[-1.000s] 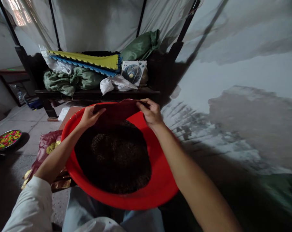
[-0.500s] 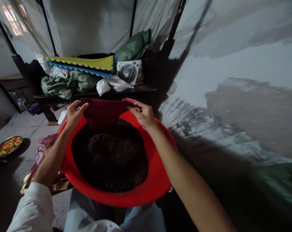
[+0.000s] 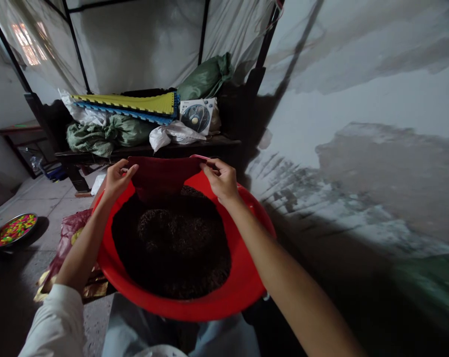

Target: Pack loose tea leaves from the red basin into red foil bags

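Observation:
A dark red bag-like sheet point(image 3: 162, 174) is stretched upright between my two hands over the far side of a wide red basin point(image 3: 187, 310). My left hand point(image 3: 117, 178) pinches its upper left corner between thumb and fingers. At the opposite corner, my right hand point(image 3: 221, 179) grips the edge the same way. The sheet's lower end hangs into the basin, and whether it opens as a pouch I cannot tell. Dark, loose, grainy material point(image 3: 183, 238) fills much of the basin. A thin pink edge point(image 3: 199, 157) shows just behind my right fingers; its kind is hidden.
The basin stands by my knees. Left on the floor are maroon and gold packaging point(image 3: 73, 228) and a metal bowl point(image 3: 33, 227) of colourful small pieces. Beyond, a dark wooden bed frame point(image 3: 146, 149) bears sacks, foam mats point(image 3: 135, 105) and a box fan point(image 3: 195, 117). A stained wall rises on the right.
The view has shifted slightly, so everything sits a little lower. Both hands keep their hold on the dark red sheet, and less of the pink edge shows beside my right hand.

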